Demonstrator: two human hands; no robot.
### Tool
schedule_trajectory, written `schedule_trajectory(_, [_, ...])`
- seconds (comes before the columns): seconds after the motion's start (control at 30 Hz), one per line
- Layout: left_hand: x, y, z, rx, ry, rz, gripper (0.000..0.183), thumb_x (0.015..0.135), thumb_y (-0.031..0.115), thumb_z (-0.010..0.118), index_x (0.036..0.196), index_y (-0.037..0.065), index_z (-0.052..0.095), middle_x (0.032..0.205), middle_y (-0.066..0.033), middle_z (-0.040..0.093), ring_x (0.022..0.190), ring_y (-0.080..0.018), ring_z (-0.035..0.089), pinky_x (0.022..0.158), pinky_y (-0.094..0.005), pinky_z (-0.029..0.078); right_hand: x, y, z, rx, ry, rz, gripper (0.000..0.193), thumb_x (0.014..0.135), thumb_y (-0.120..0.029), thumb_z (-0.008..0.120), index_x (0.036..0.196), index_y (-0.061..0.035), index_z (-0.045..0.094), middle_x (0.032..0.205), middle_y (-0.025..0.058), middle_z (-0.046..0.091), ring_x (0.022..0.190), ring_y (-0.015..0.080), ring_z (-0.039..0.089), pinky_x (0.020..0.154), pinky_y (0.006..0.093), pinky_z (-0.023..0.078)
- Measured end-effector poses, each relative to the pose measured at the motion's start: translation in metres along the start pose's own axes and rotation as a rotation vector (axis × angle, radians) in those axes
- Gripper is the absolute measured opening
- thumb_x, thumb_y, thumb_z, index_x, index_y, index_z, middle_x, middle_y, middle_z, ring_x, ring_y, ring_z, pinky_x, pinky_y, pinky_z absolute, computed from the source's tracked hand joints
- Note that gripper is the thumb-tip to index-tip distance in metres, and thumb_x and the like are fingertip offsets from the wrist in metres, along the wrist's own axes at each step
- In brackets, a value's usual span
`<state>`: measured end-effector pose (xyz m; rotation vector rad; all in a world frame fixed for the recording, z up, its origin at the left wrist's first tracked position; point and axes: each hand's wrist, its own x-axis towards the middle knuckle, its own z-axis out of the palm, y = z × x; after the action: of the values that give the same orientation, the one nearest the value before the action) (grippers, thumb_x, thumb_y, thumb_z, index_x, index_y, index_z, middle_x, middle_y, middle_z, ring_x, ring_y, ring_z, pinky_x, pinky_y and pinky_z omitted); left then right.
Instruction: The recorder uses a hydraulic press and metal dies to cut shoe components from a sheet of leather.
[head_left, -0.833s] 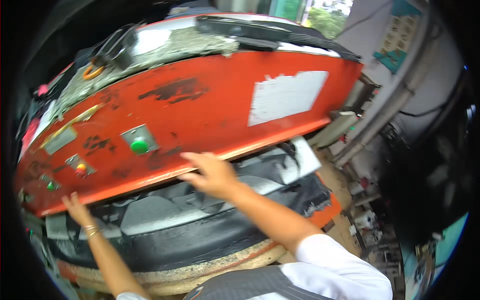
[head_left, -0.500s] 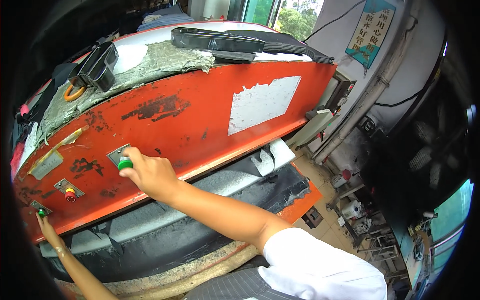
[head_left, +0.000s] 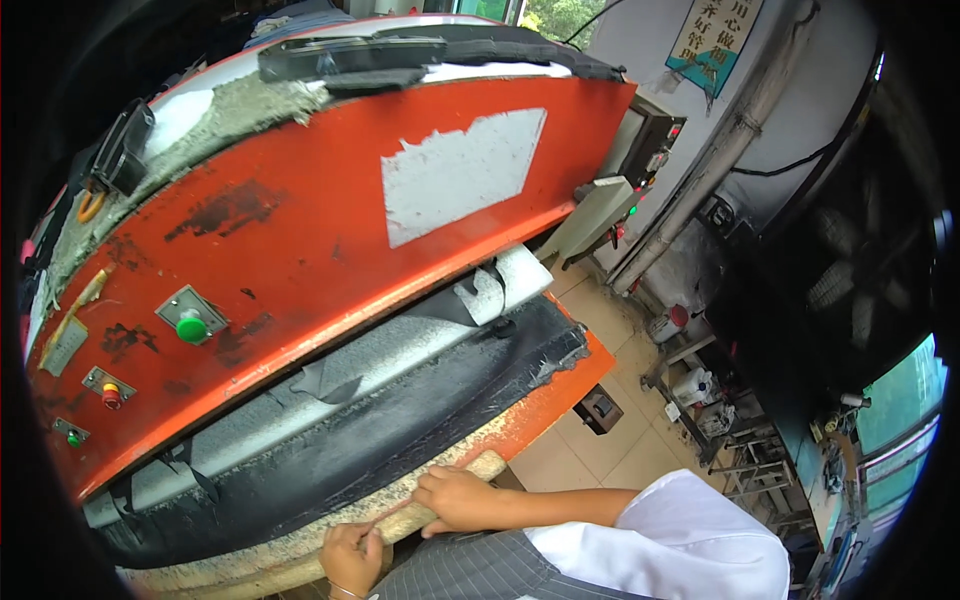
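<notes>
Both hands are at a beige padded rail (head_left: 400, 521) along the front edge of a large red machine (head_left: 320, 250). My right hand (head_left: 455, 500) is closed over it near its right end, fingers curled across the top. Lower and to the left, my left hand (head_left: 352, 557) also has curled fingers round the rail. Behind the rail lies a black padded bed (head_left: 400, 425), with a pale grey bar (head_left: 270, 425) above it under the red panel. A large green button (head_left: 191, 327), a red button (head_left: 112, 398) and a small green button (head_left: 73, 439) sit on the panel, untouched.
Black trays (head_left: 350, 58) and dark fabric lie on the machine's top. A control box (head_left: 645, 145) stands at its right end. A dark box (head_left: 598, 410) is on the tiled floor. Farther right are a large fan (head_left: 860, 260), containers (head_left: 693, 385) and metal racks.
Both hands have come off the two green buttons and moved down and right to the padded rail. The view has shifted, so the machine sits farther left and higher.
</notes>
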<state>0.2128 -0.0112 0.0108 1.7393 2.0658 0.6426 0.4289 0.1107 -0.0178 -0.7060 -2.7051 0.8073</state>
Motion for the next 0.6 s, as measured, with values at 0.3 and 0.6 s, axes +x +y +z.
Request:
schedule_trajectory(0.3, [0.055,0.005,-0.037,0.073,-0.503,-0.362,0.025,0.085,0.029,0.066,0.082,0.005,0.074,0.083,-0.0192,0.069,0.074,-0.0358,0.067,0.065,-0.0425,0.051,0.011,0.029,-0.035,0.431,-0.133,0.193,0.029,0.089,-0.034,0.056,0.096,-0.0086,0.07,0.096,0.0124,0.068,0.091,0.032,0.063,0.085,0.0449,0.049])
schedule_trajectory(0.6, [0.278,0.136,0.076,-0.148,-0.087,0.694,0.036,0.087,0.01,0.06,0.122,0.003,0.059,0.117,-0.0206,0.062,0.11,-0.038,0.058,0.096,-0.0412,0.046,0.066,0.208,-0.151,-0.496,0.55,0.765,0.043,0.092,-0.042,0.055,0.11,-0.0024,0.056,0.11,0.0134,0.057,0.105,0.0301,0.054,0.08,0.0461,0.053])
